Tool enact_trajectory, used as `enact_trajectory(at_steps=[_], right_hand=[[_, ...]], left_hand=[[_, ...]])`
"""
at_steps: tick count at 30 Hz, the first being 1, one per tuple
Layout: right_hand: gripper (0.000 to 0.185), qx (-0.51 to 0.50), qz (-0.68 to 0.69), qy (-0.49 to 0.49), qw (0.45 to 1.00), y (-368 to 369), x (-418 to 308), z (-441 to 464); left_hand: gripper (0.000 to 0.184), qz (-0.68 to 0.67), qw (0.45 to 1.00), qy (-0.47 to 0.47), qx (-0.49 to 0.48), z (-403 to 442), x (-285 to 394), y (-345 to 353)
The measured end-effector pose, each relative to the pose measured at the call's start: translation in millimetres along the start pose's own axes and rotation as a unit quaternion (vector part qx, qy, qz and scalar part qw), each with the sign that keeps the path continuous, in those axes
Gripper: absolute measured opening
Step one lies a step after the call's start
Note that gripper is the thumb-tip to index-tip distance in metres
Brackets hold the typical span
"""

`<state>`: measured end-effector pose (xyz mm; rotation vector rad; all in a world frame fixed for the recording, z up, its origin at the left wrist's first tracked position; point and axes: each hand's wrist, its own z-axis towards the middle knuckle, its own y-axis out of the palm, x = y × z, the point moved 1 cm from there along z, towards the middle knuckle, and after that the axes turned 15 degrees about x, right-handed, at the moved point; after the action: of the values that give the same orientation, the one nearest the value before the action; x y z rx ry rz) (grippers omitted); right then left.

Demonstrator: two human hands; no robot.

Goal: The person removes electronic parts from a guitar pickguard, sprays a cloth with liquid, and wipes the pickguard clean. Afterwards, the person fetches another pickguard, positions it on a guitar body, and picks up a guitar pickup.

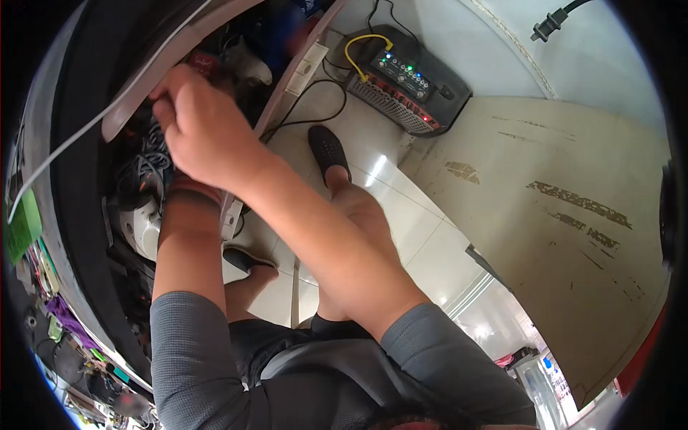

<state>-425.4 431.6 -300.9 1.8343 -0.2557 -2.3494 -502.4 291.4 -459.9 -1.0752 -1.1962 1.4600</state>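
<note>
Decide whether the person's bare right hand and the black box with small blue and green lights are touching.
Apart: the head view shows pale tiled floor plainly between the right hand and the black box.

1. A pull-out drawer point(118, 123) is carrying a jumble: a coiled dark cable point(148, 159) is lying near a white rounded appliance point(140, 226), and a red item point(203, 64) is sitting farther in, too obscured to name.
2. The glossy tiled floor point(424, 233) is supporting a black amplifier point(380, 102), a loose black cable point(341, 109) is curling beside it, and two black shoes point(328, 150) are standing well apart.
3. A tabletop point(44, 188) at the left is bearing small clutter; a green sheet point(26, 228) and purple cloth point(64, 316) are lying there, the rest blurring.
</note>
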Motion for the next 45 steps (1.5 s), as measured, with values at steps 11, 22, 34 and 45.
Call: enact_trajectory(at_steps=[11,22,34,45], right_hand=[[0.029,-0.001,0.087,0.106,0.991,15.0,-4.0,-13.3],[0.03,-0.059,0.199,0.325,0.923,-3.3,-23.8,-5.0],[0.049,-0.04,-0.025,0.469,0.882,-33.7,37.3,-16.2],[0.034,-0.08,-0.076,0.476,0.872,-87.6,177.6,-37.6]], left_hand=[[0.042,0.041,0.998,0.004,0.049,0.4,-24.1,4.5],[0.043,-0.153,0.961,-0.068,0.22,-170.9,-25.2,-123.6],[0.028,-0.442,0.785,-0.334,0.276,-417.4,-22.7,-274.8],[0.022,-0.567,0.555,-0.438,0.422,-651.6,-61.9,-449.2]])
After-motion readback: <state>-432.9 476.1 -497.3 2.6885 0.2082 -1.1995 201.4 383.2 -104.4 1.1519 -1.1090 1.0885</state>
